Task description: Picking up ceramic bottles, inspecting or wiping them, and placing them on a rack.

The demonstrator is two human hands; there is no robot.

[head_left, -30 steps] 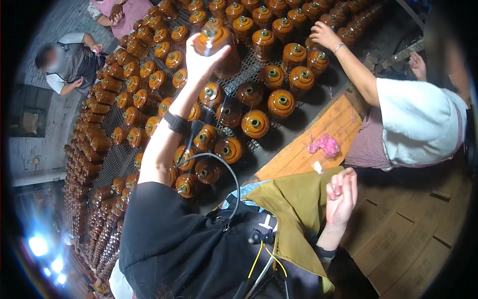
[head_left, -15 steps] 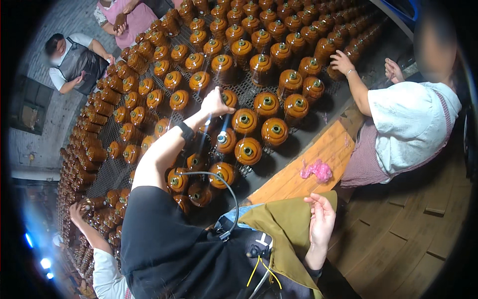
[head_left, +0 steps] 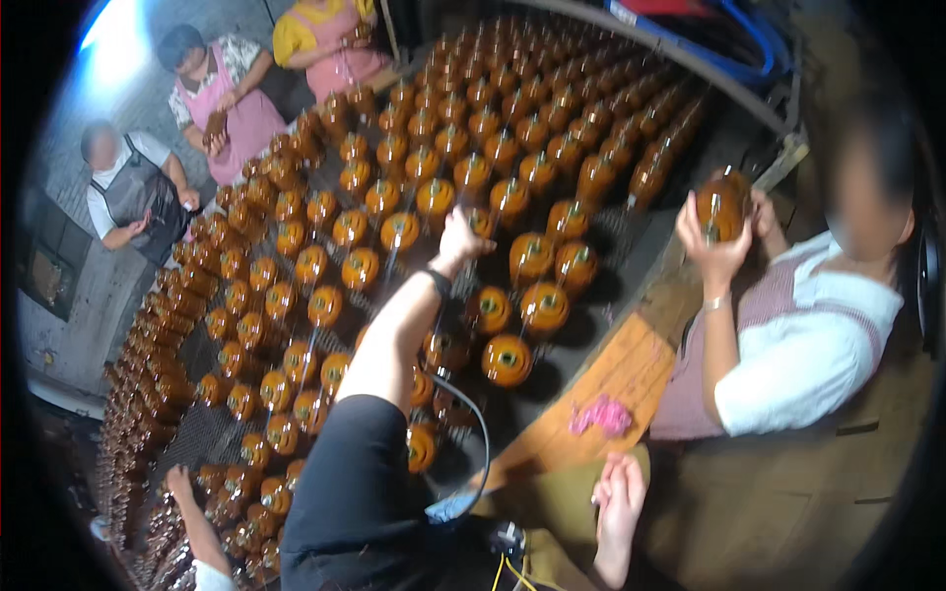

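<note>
Glossy amber-brown glazed jars stand in rows on a dark mesh surface, each with a small greenish ring on top. At the near right of the rows, my left hand (head_left: 461, 236) has its fingers and thumb round one jar (head_left: 480, 219); the hand covers part of it. Close to this hand stand another jar (head_left: 532, 258) and a lower one (head_left: 488, 310). My right hand (head_left: 619, 502) is raised by my body at the lower right, over an olive cloth (head_left: 537, 497). Its fingers are loosely bent and I see nothing in them.
A wooden board (head_left: 611, 369) edges the mesh, with a pink tangled bundle (head_left: 603, 417) on it. At right, a co-worker holds a jar (head_left: 724, 209) in both hands. Several people stand along the far left side; another arm reaches in at lower left. A grey cable (head_left: 483, 424) loops beside my arm.
My view has shifted. My left hand has moved the jar a little away and to the right among its neighbours. The co-worker at right now holds a jar up; before, that person's hand was reaching toward the rows.
</note>
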